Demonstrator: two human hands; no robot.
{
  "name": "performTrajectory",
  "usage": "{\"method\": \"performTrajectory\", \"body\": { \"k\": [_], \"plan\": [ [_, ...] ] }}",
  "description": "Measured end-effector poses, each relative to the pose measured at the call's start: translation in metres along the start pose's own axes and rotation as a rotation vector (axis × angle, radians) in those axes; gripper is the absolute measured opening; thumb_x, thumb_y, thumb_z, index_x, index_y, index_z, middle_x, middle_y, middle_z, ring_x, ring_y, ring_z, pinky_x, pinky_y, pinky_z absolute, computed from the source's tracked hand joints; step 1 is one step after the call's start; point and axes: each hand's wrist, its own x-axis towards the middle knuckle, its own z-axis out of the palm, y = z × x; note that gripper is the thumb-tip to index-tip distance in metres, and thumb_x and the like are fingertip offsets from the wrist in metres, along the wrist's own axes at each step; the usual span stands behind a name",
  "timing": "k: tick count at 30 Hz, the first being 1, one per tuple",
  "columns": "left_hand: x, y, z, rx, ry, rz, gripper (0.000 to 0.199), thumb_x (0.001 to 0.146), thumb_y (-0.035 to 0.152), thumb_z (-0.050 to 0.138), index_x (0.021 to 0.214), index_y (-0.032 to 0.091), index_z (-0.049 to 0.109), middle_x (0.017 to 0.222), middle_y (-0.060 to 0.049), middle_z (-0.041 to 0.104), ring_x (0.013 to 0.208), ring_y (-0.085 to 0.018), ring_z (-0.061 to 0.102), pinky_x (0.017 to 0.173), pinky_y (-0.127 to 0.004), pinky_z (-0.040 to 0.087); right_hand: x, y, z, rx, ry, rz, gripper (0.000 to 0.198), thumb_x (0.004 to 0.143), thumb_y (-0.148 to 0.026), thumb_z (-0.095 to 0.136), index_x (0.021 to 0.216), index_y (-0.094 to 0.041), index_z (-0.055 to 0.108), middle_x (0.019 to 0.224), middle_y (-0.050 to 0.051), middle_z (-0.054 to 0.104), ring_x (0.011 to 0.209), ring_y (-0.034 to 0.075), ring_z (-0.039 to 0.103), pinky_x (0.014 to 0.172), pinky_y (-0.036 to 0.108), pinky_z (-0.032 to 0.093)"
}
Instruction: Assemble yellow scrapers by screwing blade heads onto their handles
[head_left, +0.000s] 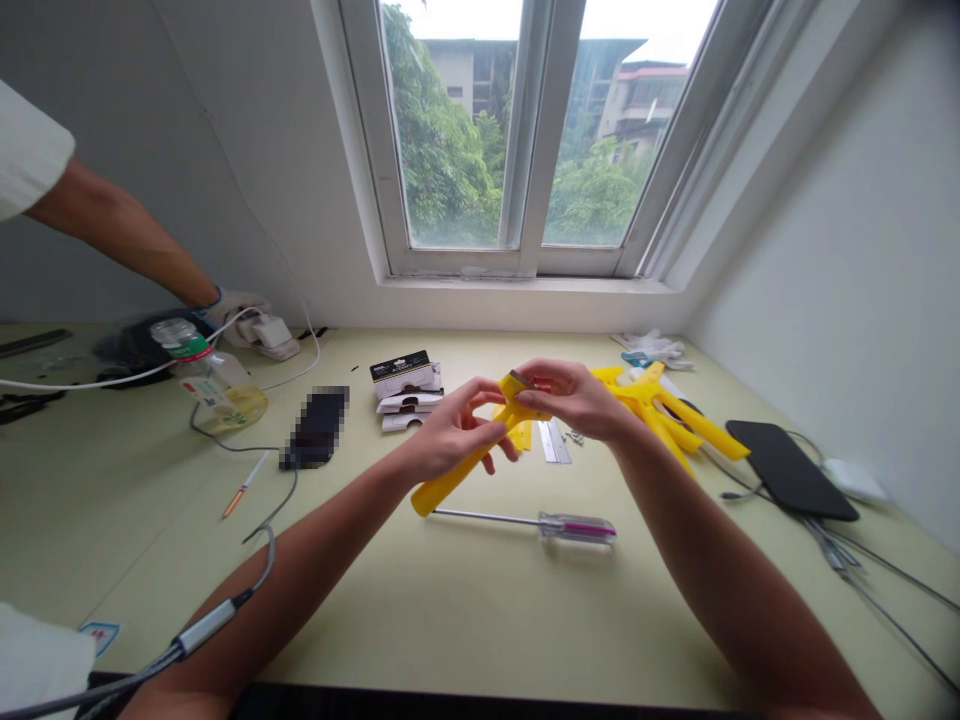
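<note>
Item: one yellow tool [448,484], tilted between the two hands, its handle within the curled fingers of the left hand [459,432], its head pinched between thumb and fingers of the right hand [571,398]. Adjacent: metal blades [554,442] and small screws [575,438] on the tabletop just below the right hand, one clear-handled screwdriver [577,528] nearer the wearer than either hand, further yellow tools [651,412] beside the right wrist. Handling note: probably best braced firmly by the left hand, right fingertips clear of the head's possibly sharp dark edge [517,377].
</note>
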Motion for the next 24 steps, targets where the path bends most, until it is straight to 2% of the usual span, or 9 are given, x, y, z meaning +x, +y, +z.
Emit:
{"method": "performTrajectory", "body": {
  "k": [7,10,13,15,16,18,20,22,24],
  "plan": [
    [-0.001,-0.007,0.004,-0.169,0.048,-0.065,0.033,0.085,0.032,0.067,0.111,0.024,0.049,0.129,-0.01,0.048,0.063,-0.008,0.062,0.044,-0.018,0.045,0.001,0.007,0.009,-0.135,0.029,-0.003,0.025,0.084,-0.038,0.066,0.099,-0.018,0.065,0.093,0.005,0.068,0.085,0.018,0.065,0.076,0.032,0.053],
    [0.001,-0.01,0.001,-0.289,0.063,-0.073,0.035,0.082,0.031,0.07,0.11,0.025,0.049,0.125,-0.007,0.049,0.063,-0.007,0.06,0.043,-0.017,0.043,0.004,0.013,0.01,-0.16,0.061,-0.004,0.031,0.087,-0.041,0.061,0.11,-0.019,0.062,0.099,0.007,0.067,0.091,0.02,0.065,0.08,0.036,0.054],
    [0.004,-0.013,-0.008,-0.354,0.144,-0.048,0.036,0.08,0.028,0.072,0.107,0.024,0.049,0.117,-0.005,0.05,0.062,-0.007,0.058,0.043,-0.016,0.041,0.003,0.006,0.005,-0.449,0.226,-0.032,0.039,0.088,-0.041,0.058,0.121,-0.021,0.057,0.11,0.01,0.065,0.1,0.023,0.062,0.087,0.041,0.051],
    [0.007,-0.015,-0.016,-0.373,0.221,-0.038,0.037,0.078,0.025,0.073,0.104,0.024,0.047,0.112,-0.003,0.051,0.062,-0.007,0.058,0.043,-0.016,0.041,-0.004,-0.007,0.002,-0.716,0.23,-0.023,0.034,0.086,-0.042,0.058,0.113,-0.021,0.061,0.111,0.011,0.064,0.106,0.026,0.059,0.093,0.045,0.047],
    [0.008,-0.015,-0.021,-0.381,0.261,-0.036,0.038,0.077,0.024,0.074,0.103,0.024,0.047,0.109,-0.002,0.051,0.062,-0.008,0.059,0.044,-0.017,0.042,-0.01,-0.014,0.002,-0.822,0.154,0.009,0.03,0.085,-0.043,0.059,0.106,-0.022,0.064,0.109,0.01,0.065,0.106,0.027,0.059,0.093,0.045,0.045],
    [0.009,-0.016,-0.03,-0.399,0.327,-0.025,0.041,0.074,0.021,0.076,0.103,0.024,0.046,0.106,-0.001,0.051,0.062,-0.008,0.059,0.044,-0.017,0.043,-0.028,-0.023,0.005,-0.94,-0.114,0.143,0.027,0.081,-0.045,0.062,0.097,-0.023,0.066,0.101,0.008,0.068,0.099,0.028,0.062,0.086,0.043,0.047],
    [0.009,-0.015,-0.038,-0.407,0.361,-0.004,0.043,0.073,0.02,0.076,0.104,0.024,0.046,0.106,-0.001,0.051,0.061,-0.007,0.058,0.045,-0.018,0.043,-0.051,-0.021,0.012,-0.991,-0.376,0.304,0.036,0.071,-0.042,0.071,0.102,-0.024,0.067,0.1,0.009,0.069,0.092,0.029,0.064,0.075,0.04,0.049],
    [0.01,-0.015,-0.043,-0.397,0.381,0.016,0.042,0.074,0.019,0.075,0.105,0.023,0.047,0.106,-0.002,0.051,0.062,-0.007,0.058,0.045,-0.018,0.043,-0.075,-0.009,0.02,-1.095,-0.492,0.43,0.033,0.064,-0.035,0.074,0.094,-0.023,0.068,0.093,0.01,0.069,0.086,0.032,0.065,0.067,0.04,0.048],
    [0.01,-0.015,-0.047,-0.385,0.395,0.039,0.04,0.075,0.019,0.073,0.105,0.023,0.047,0.106,-0.003,0.051,0.062,-0.008,0.059,0.045,-0.018,0.043,-0.096,0.004,0.022,-1.135,-0.54,0.492,0.019,0.066,-0.025,0.066,0.084,-0.023,0.066,0.086,0.01,0.069,0.079,0.031,0.065,0.064,0.04,0.048]
  ]
}}
